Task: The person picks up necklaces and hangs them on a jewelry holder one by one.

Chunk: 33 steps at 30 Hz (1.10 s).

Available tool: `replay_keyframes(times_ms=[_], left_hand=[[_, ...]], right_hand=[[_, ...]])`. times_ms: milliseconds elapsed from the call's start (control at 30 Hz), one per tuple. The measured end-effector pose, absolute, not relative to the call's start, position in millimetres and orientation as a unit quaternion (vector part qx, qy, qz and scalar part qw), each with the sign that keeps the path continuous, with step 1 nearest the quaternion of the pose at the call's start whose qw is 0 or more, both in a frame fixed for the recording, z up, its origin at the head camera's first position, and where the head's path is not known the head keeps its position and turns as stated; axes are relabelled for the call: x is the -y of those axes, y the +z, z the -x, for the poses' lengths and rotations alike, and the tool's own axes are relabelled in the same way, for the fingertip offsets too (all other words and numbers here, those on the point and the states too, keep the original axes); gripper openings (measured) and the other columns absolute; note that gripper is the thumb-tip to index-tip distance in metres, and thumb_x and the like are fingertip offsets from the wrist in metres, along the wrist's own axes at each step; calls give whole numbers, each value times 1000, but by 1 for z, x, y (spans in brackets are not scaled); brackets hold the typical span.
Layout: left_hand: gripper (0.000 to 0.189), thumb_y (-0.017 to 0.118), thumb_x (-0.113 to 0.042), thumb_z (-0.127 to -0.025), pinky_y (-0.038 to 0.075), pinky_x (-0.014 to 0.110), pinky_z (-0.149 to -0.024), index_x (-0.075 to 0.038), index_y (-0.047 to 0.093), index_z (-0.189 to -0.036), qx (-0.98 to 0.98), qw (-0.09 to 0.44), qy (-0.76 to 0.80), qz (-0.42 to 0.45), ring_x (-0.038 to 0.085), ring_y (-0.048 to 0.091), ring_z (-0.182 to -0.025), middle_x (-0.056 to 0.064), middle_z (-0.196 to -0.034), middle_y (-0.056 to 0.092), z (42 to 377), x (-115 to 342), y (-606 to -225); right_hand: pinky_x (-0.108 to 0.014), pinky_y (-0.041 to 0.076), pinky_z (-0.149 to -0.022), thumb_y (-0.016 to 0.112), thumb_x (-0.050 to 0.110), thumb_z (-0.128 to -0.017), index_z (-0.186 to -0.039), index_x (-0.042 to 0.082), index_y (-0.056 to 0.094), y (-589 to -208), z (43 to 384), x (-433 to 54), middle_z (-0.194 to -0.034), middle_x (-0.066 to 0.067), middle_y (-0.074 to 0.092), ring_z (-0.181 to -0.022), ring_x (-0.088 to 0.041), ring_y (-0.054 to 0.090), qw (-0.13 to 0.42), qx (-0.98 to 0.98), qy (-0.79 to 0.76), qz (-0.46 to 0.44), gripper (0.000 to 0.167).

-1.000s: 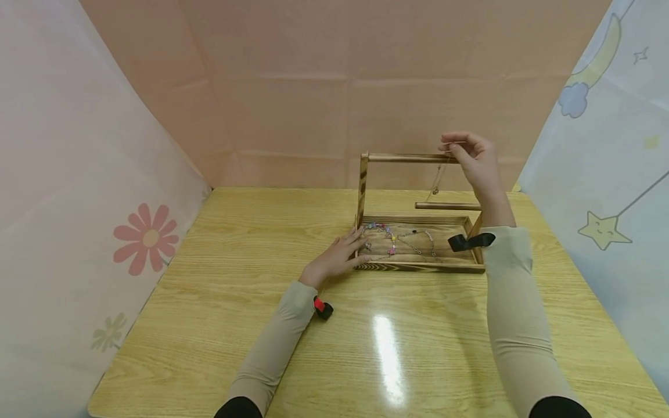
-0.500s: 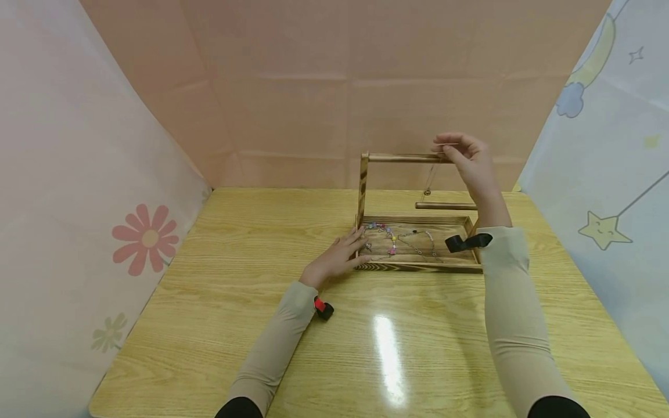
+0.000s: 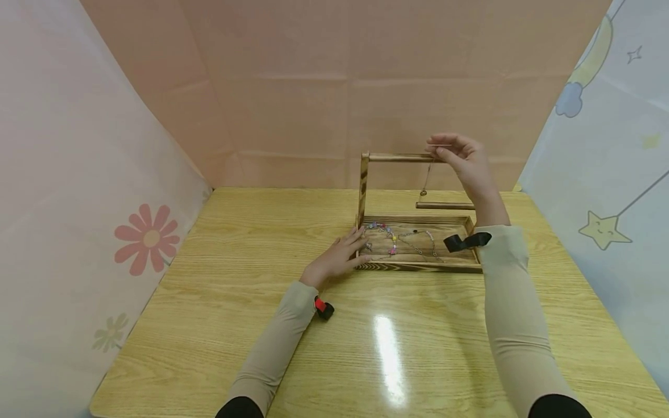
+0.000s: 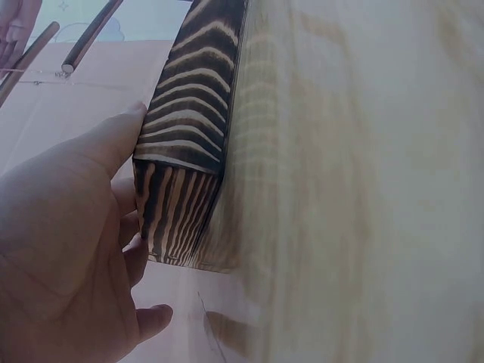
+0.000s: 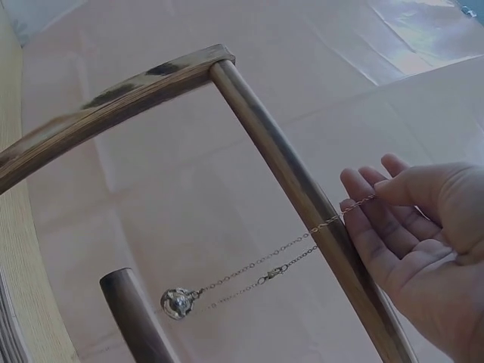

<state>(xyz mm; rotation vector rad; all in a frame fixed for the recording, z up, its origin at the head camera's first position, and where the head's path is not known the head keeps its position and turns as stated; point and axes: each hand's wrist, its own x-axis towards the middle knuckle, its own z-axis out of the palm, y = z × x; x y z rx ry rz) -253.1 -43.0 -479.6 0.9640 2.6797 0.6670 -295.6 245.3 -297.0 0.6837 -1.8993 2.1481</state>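
Note:
Between thumb and index finger, my right hand [image 3: 466, 159] pinches the chain of a thin necklace [image 5: 253, 266]. The chain lies across the upper rod [image 3: 397, 158] of a wooden jewelry stand, and its round pendant [image 5: 178, 303] hangs below that rod, by the end of the lower rod [image 3: 444, 206]. In the right wrist view my right hand [image 5: 423, 227] is close beside the upper rod. My left hand [image 3: 337, 258] rests on the left end of the stand's tray [image 3: 413, 267], with fingers extended. In the left wrist view, the thumb [image 4: 113, 140] touches the tray's dark-striped wall [image 4: 189, 106].
A colourful beaded bracelet [image 3: 392, 237] and other chain jewelry [image 3: 431, 241] lie inside the tray. The stand is on a yellow wood-grain table [image 3: 261, 232]. Behind stands a pinkish backdrop [image 3: 277, 98], with printed side panels on both sides.
My right hand has moved slightly left along the upper rod with the necklace, and the hanging pendant has shifted left too. My left hand has stayed at the tray's end.

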Motion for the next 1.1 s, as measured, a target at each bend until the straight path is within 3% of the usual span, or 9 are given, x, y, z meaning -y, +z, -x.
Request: replay_keyframes(times_ms=[333,1100], left_hand=[[65,37,-50,-97,4,54,-113,-17,18,-150,-909,109,230,-331,21,-5,-144,0,-157,0,254,42,-481],[67,36,-53,-96,3,54,-113,-18,18,-150,-910,111,229,-326,20,-6,-144,-1,-157,0,252,42,-479]], right_hand=[[-24,51,-85,55,-7,-88,-115,-15,56,-299,297,-242,-107,-14,65,-98,-22,64,90,636,726,-246,28],[-23,51,-84,56,-3,-89,-115,-9,59,-296,300,-230,-105,-7,66,-97,-20,64,78,649,716,-246,27]])
